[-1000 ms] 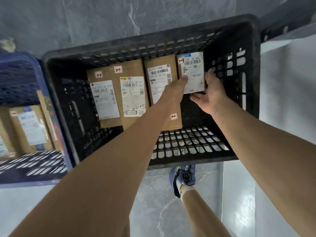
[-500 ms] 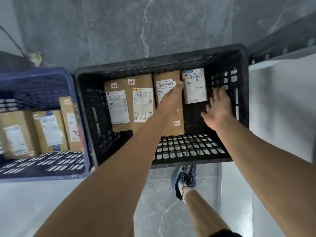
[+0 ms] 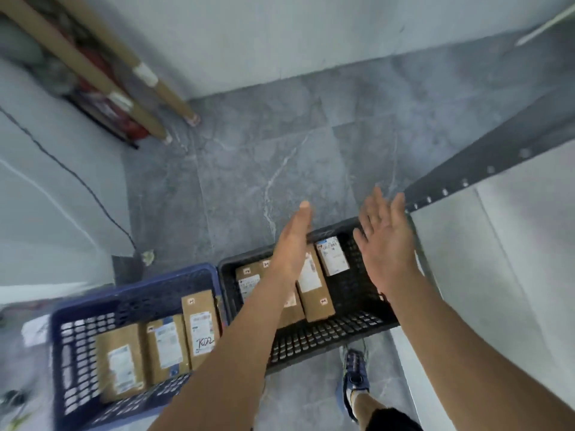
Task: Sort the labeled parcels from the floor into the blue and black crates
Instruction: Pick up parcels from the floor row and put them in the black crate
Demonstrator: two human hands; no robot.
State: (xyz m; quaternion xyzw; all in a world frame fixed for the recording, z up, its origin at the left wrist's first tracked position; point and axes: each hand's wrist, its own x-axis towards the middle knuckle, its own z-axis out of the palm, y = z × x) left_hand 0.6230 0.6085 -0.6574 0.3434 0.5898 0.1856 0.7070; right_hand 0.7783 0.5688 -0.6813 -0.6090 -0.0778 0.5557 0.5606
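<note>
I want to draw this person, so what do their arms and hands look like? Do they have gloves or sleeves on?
No gloves and no sleeves show. The left hand and right hand are bare. The left forearm and right forearm are bare too, right to the picture's edge. I see no watch, bracelet or ring, though the picture is a bit blurry.

Single view, head-worn and wide-angle. The lens looks forward and steeply down onto the grey marbled tile floor (image 3: 249, 169). The blue perforated plastic crate (image 3: 124, 298) and the black perforated plastic crate (image 3: 354, 290) lie close beneath it, in the lower half of frame. The pale walls (image 3: 280, 35) fill the top and bend at the edges.
</note>
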